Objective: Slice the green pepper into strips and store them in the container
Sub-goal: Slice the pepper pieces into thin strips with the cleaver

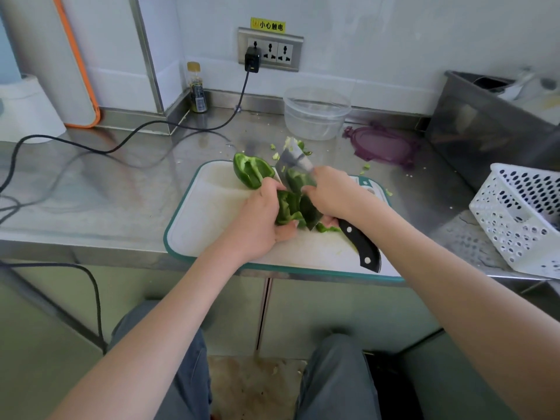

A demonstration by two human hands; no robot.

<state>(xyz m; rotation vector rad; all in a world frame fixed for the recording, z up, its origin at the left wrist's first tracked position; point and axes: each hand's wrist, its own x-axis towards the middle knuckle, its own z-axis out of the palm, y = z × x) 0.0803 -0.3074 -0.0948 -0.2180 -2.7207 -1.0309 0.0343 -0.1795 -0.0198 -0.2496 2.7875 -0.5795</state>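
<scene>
— What do we have around us?

— We stand at a brushed stainless steel counter [121, 183] against a pale wall. On it lies our white plastic cutting board [212, 213] with a teal rim and rounded corners. At the right edge sits one white perforated basket [521, 213].

— And the storage things?

— One round clear plastic container [316, 113] stands at the back, and its purple lid [383, 145] lies flat beside it.

— The pepper?

— One glossy green pepper half [251, 171] lies hollow side up at the board's far edge. Between our hands are more cut green pepper pieces [289, 207]; we cannot count them.

— Our hands?

— Our left hand [263, 219] curls round those pieces. Our right hand [330, 192] presses on the cleaver [295, 160], its fingers bent over the flat steel blade. The black riveted handle [360, 245] juts free toward us.
</scene>
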